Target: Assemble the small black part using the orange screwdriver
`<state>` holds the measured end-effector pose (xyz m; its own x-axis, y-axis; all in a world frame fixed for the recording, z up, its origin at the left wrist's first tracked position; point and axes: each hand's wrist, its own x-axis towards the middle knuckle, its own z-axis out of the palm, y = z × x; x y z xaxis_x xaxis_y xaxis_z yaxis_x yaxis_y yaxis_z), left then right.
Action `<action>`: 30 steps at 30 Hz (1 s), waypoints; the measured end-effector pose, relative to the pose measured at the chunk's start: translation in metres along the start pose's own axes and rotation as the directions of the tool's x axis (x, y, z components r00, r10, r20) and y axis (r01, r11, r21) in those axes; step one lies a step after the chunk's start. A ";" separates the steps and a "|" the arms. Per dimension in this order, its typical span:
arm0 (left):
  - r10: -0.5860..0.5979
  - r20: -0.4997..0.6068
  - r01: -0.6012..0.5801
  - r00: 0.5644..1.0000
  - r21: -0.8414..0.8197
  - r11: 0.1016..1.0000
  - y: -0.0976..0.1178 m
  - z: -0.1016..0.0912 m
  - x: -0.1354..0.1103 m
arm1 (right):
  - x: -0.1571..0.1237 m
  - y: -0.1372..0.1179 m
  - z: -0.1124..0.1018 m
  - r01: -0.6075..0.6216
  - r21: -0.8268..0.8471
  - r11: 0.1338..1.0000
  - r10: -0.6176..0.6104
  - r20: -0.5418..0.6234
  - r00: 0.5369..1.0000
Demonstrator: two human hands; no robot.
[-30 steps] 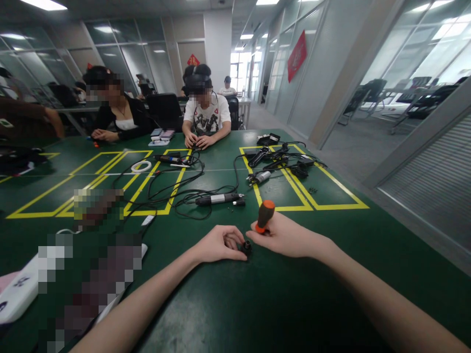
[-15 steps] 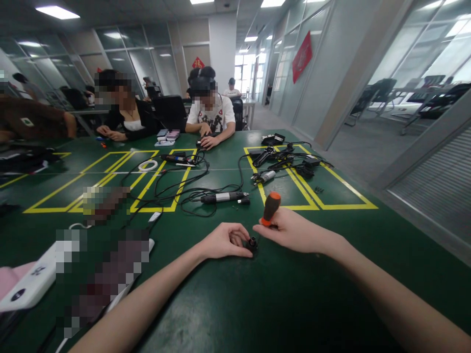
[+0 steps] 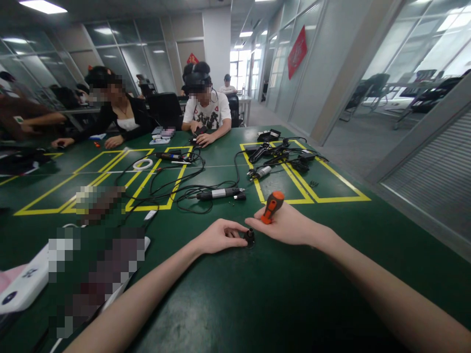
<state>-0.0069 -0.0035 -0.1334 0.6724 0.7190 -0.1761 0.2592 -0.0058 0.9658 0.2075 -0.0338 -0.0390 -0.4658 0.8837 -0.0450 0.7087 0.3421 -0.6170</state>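
My left hand (image 3: 222, 236) rests on the green table, thumb and forefinger closed around a small black round part (image 3: 249, 237) that stands on the tabletop. A short cylinder sticks up from the top of that part. Just to its right, my right hand (image 3: 289, 223) grips a screwdriver (image 3: 273, 207) with an orange and dark grey handle. The handle leans slightly to the right, its butt end up. I cannot make out the screwdriver's shaft or tip behind the fingers.
Beyond my hands lies a grey and black corded tool (image 3: 220, 193). Black cables and tools (image 3: 272, 149) crowd the back right, near small screws (image 3: 313, 184). A white power strip (image 3: 27, 279) is at left. A white ring (image 3: 143, 164) lies farther back. Co-workers (image 3: 206, 108) sit across the table.
The view has shifted slightly. The screwdriver handle has turned a little in my right hand and leans more to the right. My left hand still holds the black part. A co-worker at left has stretched out an arm.
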 end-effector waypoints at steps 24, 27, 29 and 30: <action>0.058 -0.011 -0.058 0.998 0.056 0.997 0.005 0.004 -0.002 | -0.005 -0.006 -0.009 0.046 0.083 0.995 -0.044 -0.026 0.999; 0.046 -0.014 -0.046 0.999 0.054 0.997 0.005 0.005 -0.003 | -0.003 -0.005 -0.010 0.070 0.085 0.994 -0.067 -0.034 0.997; 0.045 -0.012 -0.044 0.999 0.046 0.998 0.005 0.005 -0.003 | -0.003 -0.004 -0.011 0.068 0.115 0.991 -0.065 -0.033 0.997; 0.045 -0.009 -0.045 0.999 0.042 0.998 0.005 0.005 -0.003 | -0.003 -0.004 -0.011 0.061 0.146 0.987 -0.057 -0.031 0.998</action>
<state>-0.0044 -0.0093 -0.1294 0.6770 0.7243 -0.1307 0.2581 -0.0674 0.9638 0.2117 -0.0340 -0.0277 -0.4892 0.8721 0.0146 0.5942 0.3455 -0.7264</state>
